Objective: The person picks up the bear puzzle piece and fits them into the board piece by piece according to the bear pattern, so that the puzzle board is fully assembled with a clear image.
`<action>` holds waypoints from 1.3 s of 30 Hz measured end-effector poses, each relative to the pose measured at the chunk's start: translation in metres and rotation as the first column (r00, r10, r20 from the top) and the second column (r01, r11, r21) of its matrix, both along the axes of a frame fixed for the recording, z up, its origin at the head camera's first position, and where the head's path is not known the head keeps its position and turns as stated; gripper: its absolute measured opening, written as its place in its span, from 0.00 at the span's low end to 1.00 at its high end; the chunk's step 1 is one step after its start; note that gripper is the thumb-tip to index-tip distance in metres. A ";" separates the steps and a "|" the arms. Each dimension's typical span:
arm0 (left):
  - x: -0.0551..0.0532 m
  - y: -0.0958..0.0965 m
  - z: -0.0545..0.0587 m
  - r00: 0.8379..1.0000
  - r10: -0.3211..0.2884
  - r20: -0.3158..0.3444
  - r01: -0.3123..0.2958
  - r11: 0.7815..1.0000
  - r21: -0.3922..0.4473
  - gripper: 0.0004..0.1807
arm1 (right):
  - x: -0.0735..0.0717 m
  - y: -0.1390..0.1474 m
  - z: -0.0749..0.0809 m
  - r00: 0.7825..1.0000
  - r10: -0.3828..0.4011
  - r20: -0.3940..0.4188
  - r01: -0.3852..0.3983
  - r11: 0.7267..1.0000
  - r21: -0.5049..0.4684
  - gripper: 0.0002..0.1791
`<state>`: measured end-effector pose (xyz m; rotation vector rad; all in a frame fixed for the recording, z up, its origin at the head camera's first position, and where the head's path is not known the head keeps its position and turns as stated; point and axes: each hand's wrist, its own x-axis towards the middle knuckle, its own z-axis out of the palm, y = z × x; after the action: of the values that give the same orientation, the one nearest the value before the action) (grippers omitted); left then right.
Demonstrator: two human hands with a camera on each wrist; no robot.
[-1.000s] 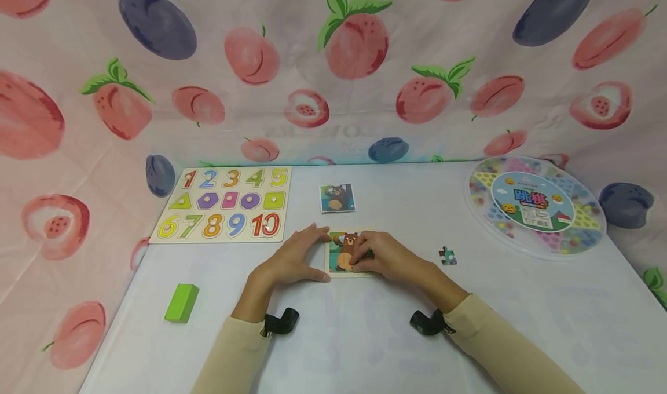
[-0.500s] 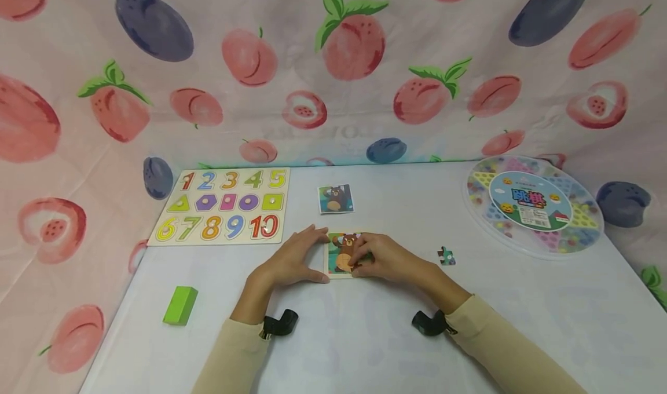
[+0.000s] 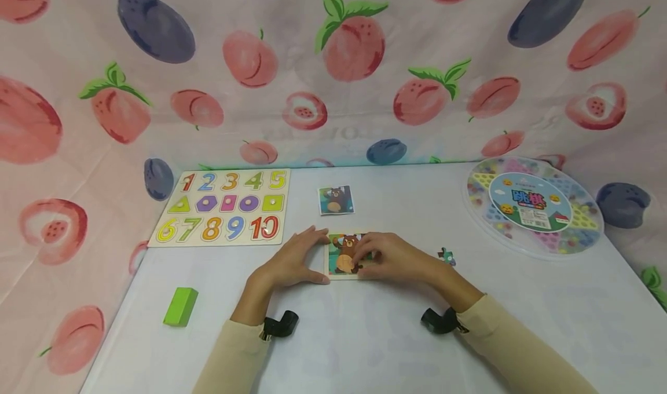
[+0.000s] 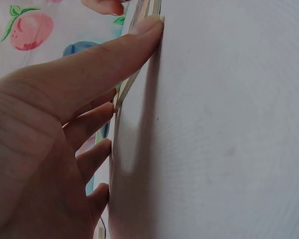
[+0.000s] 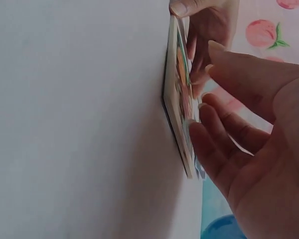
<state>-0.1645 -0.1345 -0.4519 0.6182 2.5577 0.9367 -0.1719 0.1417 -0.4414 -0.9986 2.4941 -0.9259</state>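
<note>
A small bear jigsaw puzzle in a pale wooden frame lies on the white table, its right part covered by my right hand. My left hand steadies the frame's left side, thumb at the near corner and a fingertip at the far one. Over the puzzle's right half is my right hand. In the right wrist view, its thumb and fingers stand apart with no piece seen between them, and a lower fingertip touches or nearly touches the frame. A loose jigsaw piece lies beyond my right wrist, partly hidden.
A picture card with the same bear lies behind the puzzle. At the back left is a number and shape board, with a green block nearer me. A round Chinese checkers set sits at the back right.
My right hand has shifted slightly right, showing a bit more of the bear, and its forearm now partly covers the loose piece. My left hand stays at the frame.
</note>
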 end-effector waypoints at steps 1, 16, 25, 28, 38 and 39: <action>0.000 0.000 0.000 1.000 -0.001 -0.002 0.001 1.000 0.001 0.42 | 0.000 0.003 0.002 1.000 -0.005 -0.001 0.005 1.000 -0.017 0.11; 0.000 0.000 -0.001 1.000 0.004 0.000 -0.004 1.000 0.000 0.43 | 0.001 0.059 0.012 0.979 -0.149 -0.140 0.144 0.989 -0.042 0.21; 0.000 0.000 -0.002 1.000 0.004 0.006 -0.004 1.000 0.003 0.42 | 0.012 0.111 0.014 0.953 -0.260 -0.154 0.261 0.965 -0.014 0.25; 0.001 0.000 -0.002 1.000 0.003 0.005 -0.003 1.000 0.000 0.43 | 0.017 0.128 0.015 0.944 -0.300 -0.140 0.303 0.953 -0.004 0.25; 0.001 0.000 -0.002 1.000 0.006 0.007 -0.006 1.000 -0.003 0.43 | 0.029 0.169 0.006 0.930 -0.366 -0.039 0.368 0.928 0.053 0.30; 0.001 0.000 -0.002 1.000 0.006 0.005 -0.006 1.000 -0.003 0.43 | 0.029 0.171 0.004 0.930 -0.367 -0.023 0.368 0.928 0.059 0.31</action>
<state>-0.1635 -0.1340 -0.4535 0.6067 2.5574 0.9349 -0.1425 0.3126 -0.4372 -0.5221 2.7556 -0.9357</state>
